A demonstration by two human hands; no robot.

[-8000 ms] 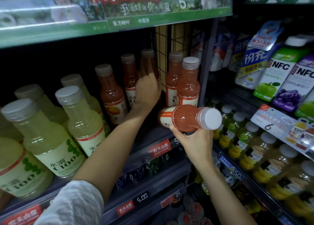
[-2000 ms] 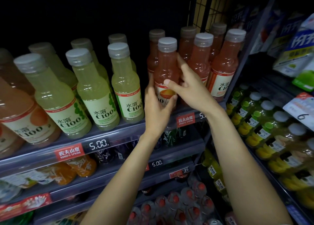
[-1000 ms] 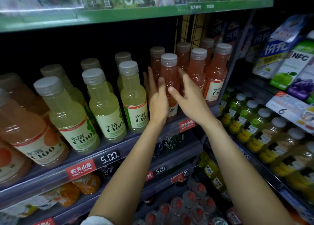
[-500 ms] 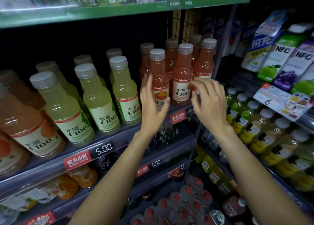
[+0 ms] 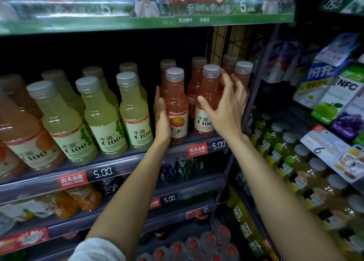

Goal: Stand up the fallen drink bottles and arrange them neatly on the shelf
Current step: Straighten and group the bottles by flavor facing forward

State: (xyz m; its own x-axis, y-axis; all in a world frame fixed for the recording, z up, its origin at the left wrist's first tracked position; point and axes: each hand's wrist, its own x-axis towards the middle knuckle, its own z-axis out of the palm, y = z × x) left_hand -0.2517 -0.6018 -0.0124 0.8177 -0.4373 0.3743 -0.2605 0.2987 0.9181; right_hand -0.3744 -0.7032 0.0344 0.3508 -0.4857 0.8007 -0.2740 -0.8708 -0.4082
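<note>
Several pink C100 drink bottles stand upright in rows at the right end of the shelf. My left hand lies flat, fingers straight, against the left side of the front left pink bottle. My right hand is spread open. Its thumb crosses the front of the middle pink bottle, and its fingers reach past that bottle toward the right pink bottle. Neither hand is closed around a bottle. No bottle lies on its side on this shelf.
Yellow-green C100 bottles stand left of the pink ones, orange ones at the far left. A green banner overhangs the shelf. A wire grid closes the right end. NFC cartons and small bottles fill the right rack.
My right hand has risen from the shelf's front edge to the middle and right pink bottles. My left hand has flattened against the left pink bottle's side.
</note>
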